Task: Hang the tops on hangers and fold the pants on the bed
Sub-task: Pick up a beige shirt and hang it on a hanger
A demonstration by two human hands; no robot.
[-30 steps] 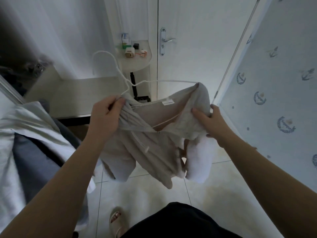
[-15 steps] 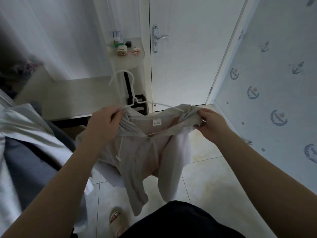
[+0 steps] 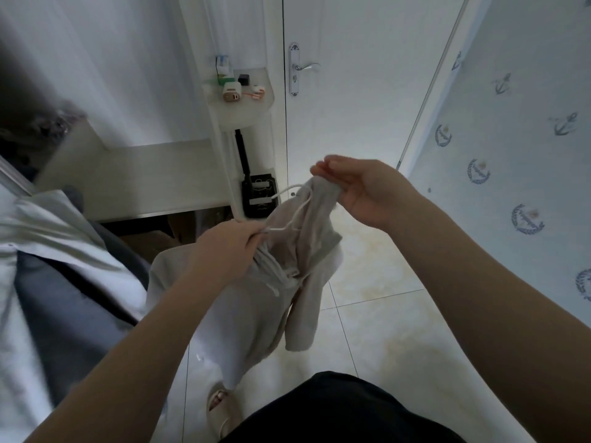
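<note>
Item: top, pale beige, with a thin white hanger threaded in it.

Location: held in the air over the floor, beside the bed.

Handling: we judge the top light, soft and limp, and the hanger stiff but springy.

Grip: the left hand clutches hanger and bunched neckline together. The right hand pinches one shoulder end. We would take hold at the shoulder seams.

Writing: none we can read.
</note>
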